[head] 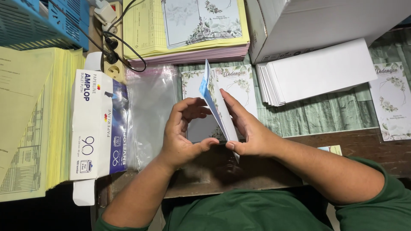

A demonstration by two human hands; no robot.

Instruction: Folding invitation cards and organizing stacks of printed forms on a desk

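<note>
Both hands hold a folded floral card (217, 102) upright on edge above the surface (368, 149) — the right hand (246, 128) flat along its outer face with thumb at the lower corner, the left hand (184, 132) curled against the other side. Just beyond lies a stack of floral cards (237, 79) — clear plastic sleeves (150, 111) to the left, white envelopes (317, 72) to the right.

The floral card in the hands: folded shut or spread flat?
Partly folded: the floral card stands on edge in a narrow V, right hand flat against one leaf, left hand curled beside it.
</note>
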